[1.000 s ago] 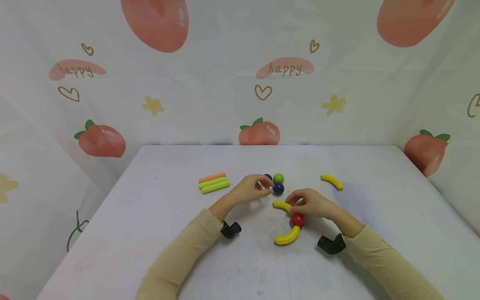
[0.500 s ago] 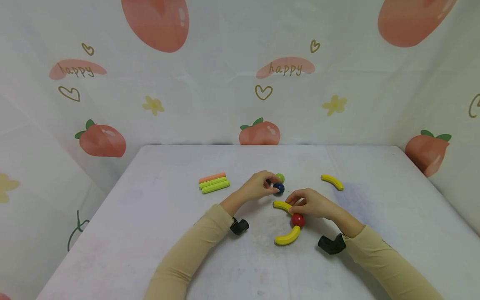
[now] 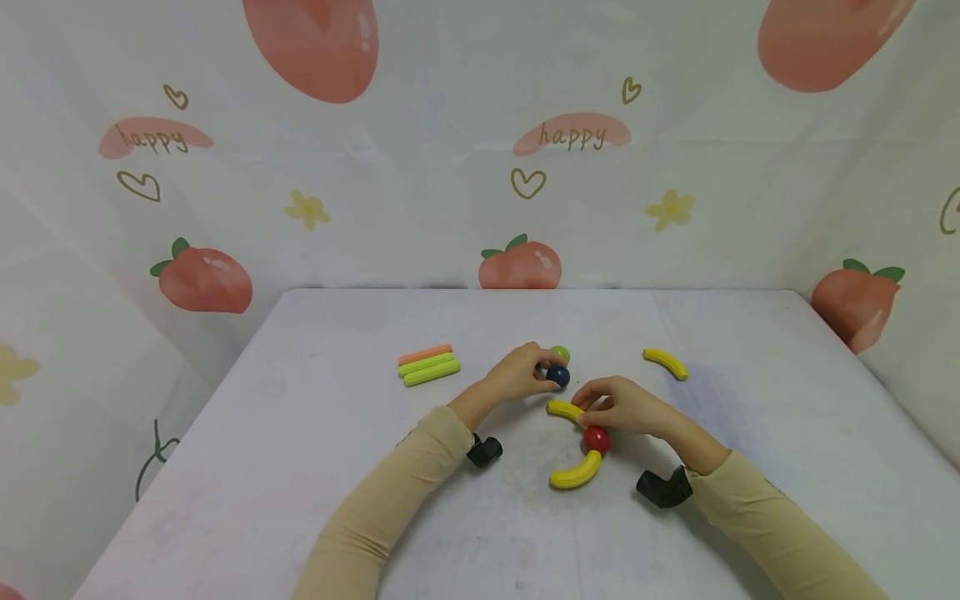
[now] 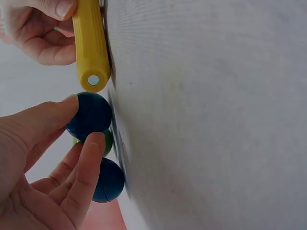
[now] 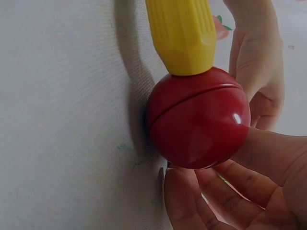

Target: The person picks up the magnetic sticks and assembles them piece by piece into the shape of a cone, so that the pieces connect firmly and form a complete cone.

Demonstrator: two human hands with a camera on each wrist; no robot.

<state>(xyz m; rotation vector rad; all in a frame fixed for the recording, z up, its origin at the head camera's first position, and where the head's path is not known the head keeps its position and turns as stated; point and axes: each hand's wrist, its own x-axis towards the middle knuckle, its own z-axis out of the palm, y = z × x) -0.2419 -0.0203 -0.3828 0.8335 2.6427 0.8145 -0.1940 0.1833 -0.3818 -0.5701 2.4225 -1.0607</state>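
My left hand [image 3: 521, 373] pinches a dark blue ball [image 4: 88, 117] between thumb and fingers. In the left wrist view that ball sits right at the end of a yellow curved rod [image 4: 91, 48]; whether they touch, I cannot tell. A second blue ball [image 4: 109, 179] and a green ball [image 3: 560, 355] lie just beyond. My right hand [image 3: 624, 407] grips the yellow rod near its other end, where it meets a red ball [image 5: 199, 120]. Another yellow curved rod [image 3: 576, 472] is joined to the red ball's near side, making a bent chain.
Two lime straight sticks [image 3: 431, 372] and an orange stick [image 3: 425, 355] lie side by side at the left. A loose yellow curved rod [image 3: 665, 364] lies at the back right. A printed white cloth [image 3: 420, 167] hangs behind the white table [image 3: 247, 500].
My left hand has moved right and its thumb and fingers have come together on the blue ball. The right hand has stayed at the yellow rod.
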